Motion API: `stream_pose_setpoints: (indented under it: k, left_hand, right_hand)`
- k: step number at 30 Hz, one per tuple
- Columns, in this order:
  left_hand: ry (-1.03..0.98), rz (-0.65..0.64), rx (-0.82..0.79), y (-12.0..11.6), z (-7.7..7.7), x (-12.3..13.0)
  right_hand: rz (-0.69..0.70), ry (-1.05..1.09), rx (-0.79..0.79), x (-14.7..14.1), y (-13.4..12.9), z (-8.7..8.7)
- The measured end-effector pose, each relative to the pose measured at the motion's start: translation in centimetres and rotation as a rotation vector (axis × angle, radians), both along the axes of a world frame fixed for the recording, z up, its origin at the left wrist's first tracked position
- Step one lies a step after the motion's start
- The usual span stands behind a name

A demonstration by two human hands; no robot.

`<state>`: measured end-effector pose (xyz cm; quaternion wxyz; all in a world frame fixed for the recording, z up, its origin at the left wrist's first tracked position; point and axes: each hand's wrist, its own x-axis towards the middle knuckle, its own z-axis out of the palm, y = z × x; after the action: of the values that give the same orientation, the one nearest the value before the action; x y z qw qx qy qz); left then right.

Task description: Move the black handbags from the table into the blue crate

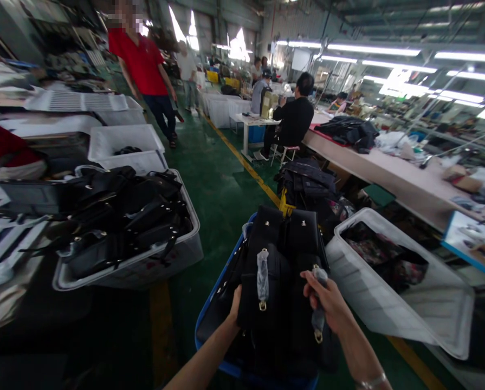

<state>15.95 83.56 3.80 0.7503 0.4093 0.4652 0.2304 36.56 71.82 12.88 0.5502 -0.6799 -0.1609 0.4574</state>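
Note:
Several black bags fill a blue bin in front of me. My right hand is closed around the plastic-wrapped handle of a bag on the right. Against the left side of another black bag rests my left hand, gripping its edge, with most of its fingers hidden behind it. That bag's own wrapped handle faces up, with gold-coloured metal rings. Two more black bags with silver clasps, one of them a dark bag, lie at the far end of the bin.
To the left stands a white bin heaped with black bags. A tilted white bin with dark flowered material is at the right. Dark bags are piled beyond. A person in red is in the aisle; another sits at a small table.

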Motion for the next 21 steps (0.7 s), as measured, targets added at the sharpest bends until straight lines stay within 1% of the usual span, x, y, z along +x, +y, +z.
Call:
stream_pose_setpoints:
  k: [1,2,3,4,5,7,8,9,10,11,12,13,15,17,18,19,20,21]
  left_hand:
    - [-0.002,-0.026,0.042,0.7,1.2,-0.4]
    - [0.013,-0.066,0.115,1.5,2.8,-1.0]
    - [0.035,-0.096,0.196,2.5,4.8,-1.8]
    - [0.104,-0.187,0.367,3.6,7.1,-2.8]
    - [0.207,-0.219,0.535,4.6,9.6,-3.9]
    - [0.358,-0.197,0.787,6.5,14.3,-5.7]
    - [0.427,-0.191,0.901,7.1,16.1,-6.3]
    - [0.488,-0.184,1.004,7.3,17.2,-6.4]
    - [0.543,-0.199,1.09,7.2,17.5,-6.2]
    - [0.598,-0.24,1.153,6.8,16.9,-5.7]
    - [0.651,-0.309,1.19,6.0,15.5,-4.8]
    - [0.702,-0.407,1.191,5.0,13.2,-3.6]
    - [0.811,-0.639,1.137,2.5,7.3,-1.1]
    - [0.865,-0.792,1.063,-0.1,1.5,1.4]
    - [0.858,-0.828,1.05,-1.1,-0.7,2.5]
    - [0.845,-0.847,1.041,-1.9,-2.3,3.3]
    - [0.814,-0.856,1.045,-2.4,-3.3,3.9]
    - [0.774,-0.859,1.054,-2.6,-3.6,4.3]
  right_hand:
    - [-0.057,-0.019,-0.011,0.7,-0.9,0.7]
    - [-0.118,-0.013,-0.014,1.3,-1.8,1.6]
    - [-0.171,0.003,-0.012,1.9,-2.7,2.8]
    - [-0.207,0.013,-0.008,2.4,-3.5,4.1]
    - [-0.221,0.02,0.006,2.6,-4.1,5.4]
    - [-0.201,0.05,0.058,2.3,-4.3,7.7]
    - [-0.17,0.076,0.089,1.9,-4.0,8.5]
    - [-0.139,0.103,0.114,1.3,-3.4,8.9]
    - [-0.114,0.126,0.135,0.8,-2.6,9.0]
    - [-0.103,0.145,0.148,0.4,-1.8,8.8]
    - [-0.106,0.158,0.157,0.2,-1.1,8.4]
    - [-0.122,0.165,0.164,0.1,-0.7,8.0]
    - [-0.165,0.163,0.167,0.5,-0.5,7.5]
    - [-0.176,0.146,0.151,1.1,-1.1,7.8]
    - [-0.163,0.133,0.136,1.3,-1.5,8.1]
    - [-0.134,0.12,0.119,1.3,-1.6,8.5]
    - [-0.099,0.108,0.102,1.0,-1.6,8.7]
    - [-0.062,0.098,0.091,0.4,-1.3,8.6]
